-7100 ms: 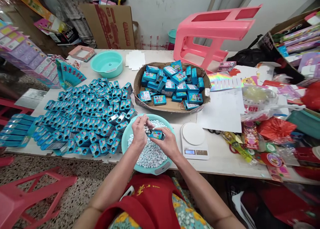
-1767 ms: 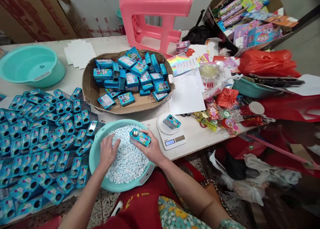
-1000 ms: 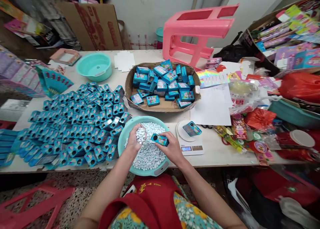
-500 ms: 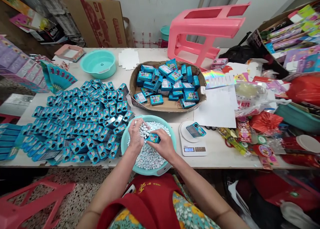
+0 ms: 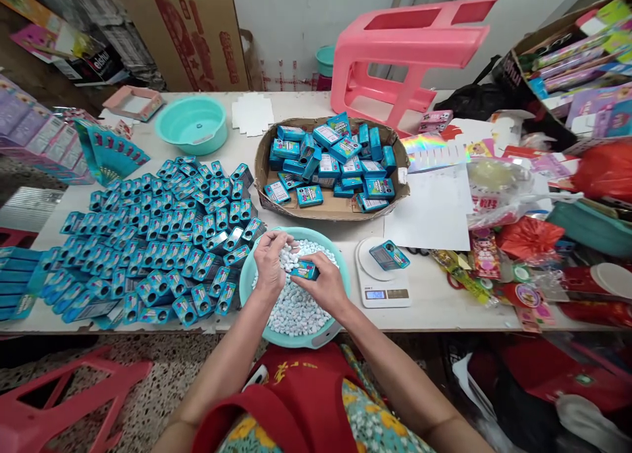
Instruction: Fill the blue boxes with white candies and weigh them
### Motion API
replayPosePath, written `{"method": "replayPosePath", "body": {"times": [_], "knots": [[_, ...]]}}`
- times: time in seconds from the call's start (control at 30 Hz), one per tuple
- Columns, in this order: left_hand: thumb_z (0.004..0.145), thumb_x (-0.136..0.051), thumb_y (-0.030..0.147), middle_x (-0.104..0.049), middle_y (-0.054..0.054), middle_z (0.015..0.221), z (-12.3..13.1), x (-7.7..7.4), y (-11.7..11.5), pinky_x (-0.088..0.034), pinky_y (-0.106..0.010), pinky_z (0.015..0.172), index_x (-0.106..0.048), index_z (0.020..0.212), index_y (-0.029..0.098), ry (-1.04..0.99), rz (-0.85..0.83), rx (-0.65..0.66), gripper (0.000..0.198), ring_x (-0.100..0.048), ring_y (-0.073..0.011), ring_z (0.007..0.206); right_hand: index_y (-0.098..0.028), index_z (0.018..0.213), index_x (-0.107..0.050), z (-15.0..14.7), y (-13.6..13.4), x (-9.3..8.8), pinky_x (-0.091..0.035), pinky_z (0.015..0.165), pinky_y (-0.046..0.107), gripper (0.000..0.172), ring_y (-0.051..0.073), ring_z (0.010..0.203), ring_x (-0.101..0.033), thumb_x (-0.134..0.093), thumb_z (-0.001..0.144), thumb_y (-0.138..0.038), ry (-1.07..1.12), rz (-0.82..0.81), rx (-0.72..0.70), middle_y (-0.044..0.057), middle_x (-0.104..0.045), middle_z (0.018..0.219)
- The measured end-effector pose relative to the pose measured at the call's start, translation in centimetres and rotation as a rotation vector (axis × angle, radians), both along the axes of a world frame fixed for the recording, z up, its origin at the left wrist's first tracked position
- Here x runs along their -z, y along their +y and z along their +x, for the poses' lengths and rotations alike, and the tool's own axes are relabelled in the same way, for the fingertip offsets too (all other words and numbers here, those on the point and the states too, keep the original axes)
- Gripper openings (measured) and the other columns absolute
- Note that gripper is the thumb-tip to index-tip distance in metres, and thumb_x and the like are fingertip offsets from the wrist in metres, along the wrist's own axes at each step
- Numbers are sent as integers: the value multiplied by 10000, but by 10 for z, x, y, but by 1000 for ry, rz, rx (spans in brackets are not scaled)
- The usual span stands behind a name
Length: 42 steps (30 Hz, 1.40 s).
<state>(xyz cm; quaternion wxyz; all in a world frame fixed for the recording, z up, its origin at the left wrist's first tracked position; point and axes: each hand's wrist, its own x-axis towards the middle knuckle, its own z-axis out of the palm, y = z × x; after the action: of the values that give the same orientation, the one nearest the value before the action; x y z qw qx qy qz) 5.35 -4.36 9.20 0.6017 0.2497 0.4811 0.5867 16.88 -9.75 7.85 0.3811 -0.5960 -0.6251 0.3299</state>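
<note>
Pale wall (image 5: 284,25) is rising behind a white table (image 5: 444,316), and a pink stool (image 5: 415,47) is lying on its side near the back edge. Someone in a red apron (image 5: 296,400) is working at the front, both hands above a green basin (image 5: 291,340) that is holding a spread of white pellets (image 5: 299,311). The left hand (image 5: 270,265) is curling half closed, cupping a small heap of pellets in its fingers just beside a blue tin (image 5: 306,269). The right hand (image 5: 324,285) is gripping that tin firmly between thumb and fingers, over the basin. From where I'm standing, the left fingers are crowding the near end of the tin, so I can't tell whether the cupped pellets are touching it. Just to the right of the basin, a scale (image 5: 368,301) is standing with its display lit, and another tin (image 5: 390,254) is resting tilted on its round plate. Behind the basin, a cardboard tray (image 5: 323,212) is holding a loose jumble of closed-looking tins (image 5: 326,168). To the left, holed tins (image 5: 168,250) are crowding the table in packed rows, and a second basin (image 5: 192,147) is sitting behind them.
</note>
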Motion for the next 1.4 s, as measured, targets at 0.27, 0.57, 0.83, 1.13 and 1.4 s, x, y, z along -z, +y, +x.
{"method": "replayPosePath", "body": {"times": [0.27, 0.57, 0.83, 1.13, 1.4], "knots": [[747, -652, 322, -544, 36, 617, 3, 1, -1, -443, -226, 513, -527, 744, 164, 21, 46, 19, 202, -539, -93, 491, -234, 976, -642, 3, -1, 1, -462, 794, 341, 325, 220, 901, -593, -768, 681, -285, -10, -7, 19, 27, -627, 914], [780, -621, 315, -562, 27, 617, 6, -1, -6, -471, -239, 580, -521, 744, 166, 32, 89, 8, 183, -564, -101, 539, -236, 986, -644, 4, -3, 3, -461, 807, 339, 347, 214, 907, -595, -781, 669, -271, 46, 3, 29, 27, -629, 929], [799, -606, 310, -569, 28, 643, 6, -6, -14, -472, -233, 592, -537, 774, 170, 81, 149, 48, 158, -534, -74, 495, -242, 995, -649, 4, -8, 0, -466, 803, 336, 360, 208, 898, -595, -785, 664, -270, 100, 9, 42, 22, -626, 926], [785, -618, 333, -514, 28, 649, 7, -14, -20, -393, -180, 442, -522, 753, 173, 55, 151, 79, 189, -471, -61, 482, -228, 969, -657, 0, -9, 0, -467, 803, 323, 325, 197, 893, -598, -775, 667, -255, 154, 37, 56, 21, -627, 922], [780, -622, 352, -473, 46, 553, 10, -13, -14, -248, -167, 356, -517, 730, 174, 115, 124, 105, 213, -381, -42, 393, -240, 975, -652, -3, -14, 0, -476, 778, 325, 311, 199, 878, -595, -763, 684, -243, 118, 41, 8, 20, -628, 913]]}}
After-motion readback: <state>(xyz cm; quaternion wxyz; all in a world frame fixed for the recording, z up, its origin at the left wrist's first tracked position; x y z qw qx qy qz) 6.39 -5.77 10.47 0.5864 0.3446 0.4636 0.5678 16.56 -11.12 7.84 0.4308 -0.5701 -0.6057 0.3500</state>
